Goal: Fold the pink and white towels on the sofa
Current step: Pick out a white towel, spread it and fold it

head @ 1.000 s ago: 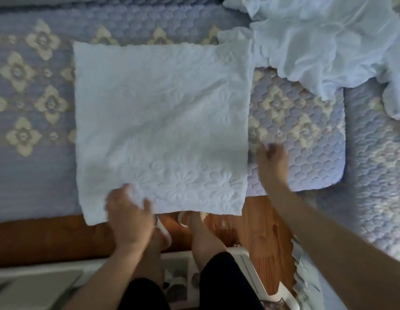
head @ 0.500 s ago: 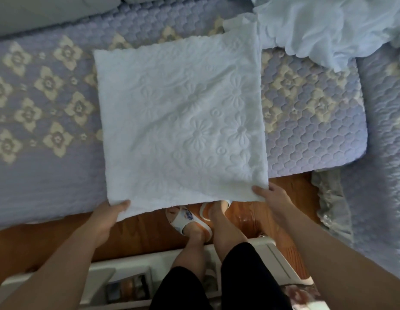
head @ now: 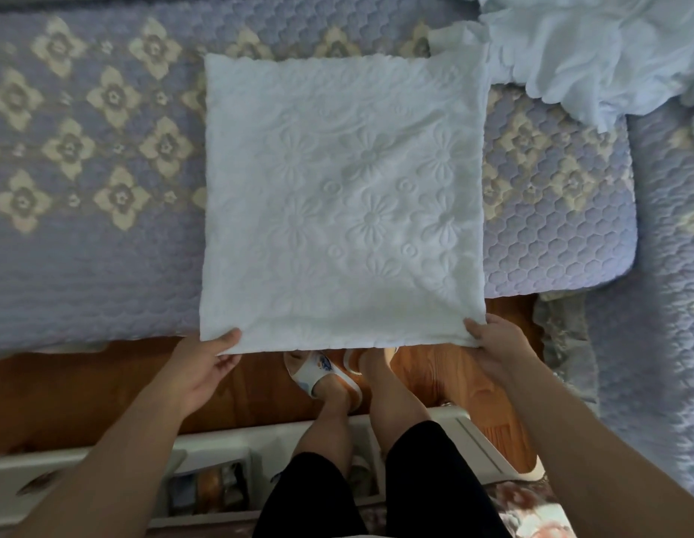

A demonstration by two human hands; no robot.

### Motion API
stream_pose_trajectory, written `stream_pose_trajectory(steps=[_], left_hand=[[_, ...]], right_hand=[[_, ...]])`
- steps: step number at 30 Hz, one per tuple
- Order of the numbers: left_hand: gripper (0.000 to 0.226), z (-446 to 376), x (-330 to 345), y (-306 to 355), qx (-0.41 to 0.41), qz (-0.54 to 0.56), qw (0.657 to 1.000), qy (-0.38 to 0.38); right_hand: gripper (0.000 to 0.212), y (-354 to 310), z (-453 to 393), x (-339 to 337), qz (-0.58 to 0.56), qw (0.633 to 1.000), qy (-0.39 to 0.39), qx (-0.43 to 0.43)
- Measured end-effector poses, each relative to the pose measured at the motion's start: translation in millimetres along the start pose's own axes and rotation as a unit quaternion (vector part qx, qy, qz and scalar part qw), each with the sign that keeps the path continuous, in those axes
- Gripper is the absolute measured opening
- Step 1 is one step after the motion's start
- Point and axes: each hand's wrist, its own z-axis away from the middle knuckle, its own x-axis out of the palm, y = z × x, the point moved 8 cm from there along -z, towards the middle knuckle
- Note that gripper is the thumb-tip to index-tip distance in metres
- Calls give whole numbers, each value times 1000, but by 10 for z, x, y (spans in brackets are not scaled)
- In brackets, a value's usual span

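From the head camera, a white towel (head: 343, 196) lay spread as a flat square on the sofa (head: 85, 266), its embossed flower pattern facing up and its near edge hanging just past the front of the seat, over the wooden floor (head: 66, 390). The left hand (head: 205, 366) pinched the near left corner, thumb on top and fingers curled beneath. The right hand (head: 493, 343) pinched the near right corner in the same way. Both arms reached forward from the bottom of the view, with the person's legs and a slipper (head: 318, 372) between them.

At the far right of the seat a second towel (head: 594, 52) lay in a crumpled heap, touching the far right corner of the flat one. Its colour read as pale, and whether it was the pink one could not be told in this light.

The step in hand looked like a fold of the white towel, already squared and thick enough to suggest it was doubled. With both near corners held, the next move would likely call for lifting that edge and carrying it evenly to the far edge, keeping the two corners level so the layers meet squarely, and staying clear of the heap. The crumpled towel was not yet folded.
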Motion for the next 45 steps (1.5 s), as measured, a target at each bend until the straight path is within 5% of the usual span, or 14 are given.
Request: stream_pose_trajectory(steps=[2,9,14,17,20,23,25,27,32,36,41,45], left_hand=[[51,23,10,3,-15,35,999,0],[48,76,32,50,-16,103,994,-43],[37,232,-3,113,-3,28,999,37],[26,646,28,398,19,89,992,91],[22,1381,186,1179,109,157,977,96],[48,2356,303,2227,256,215,939,81],[33,2956,389,2910,318,224,920,49],[10,3350,530,3513,330,222,917,24],[25,3852,769,4550,320,131,938,18],[21,4186,627,4942,354,150,923,5],[14,4405,254,4817,415,174,893,9],[16,4006,-155,3957,407,162,898,44]], right_hand=[[36,32,94,62,-15,998,-42,48],[22,97,310,-92,23,990,20,137],[22,-103,548,-184,186,961,202,45],[18,-247,1134,-98,2,987,157,30],[10,-874,2061,-77,-192,974,100,-61],[19,-1859,3085,75,-349,915,-26,-200],[26,-2536,3692,275,-406,864,-136,-265],[24,-3106,4098,526,-398,852,-197,-279],[24,-3936,4667,1220,-293,908,-242,-178],[21,-4139,5003,1334,-275,908,-253,-188],[24,-3819,5151,1206,-322,873,-306,-203],[26,-3055,4677,1049,-289,905,-261,-171]])
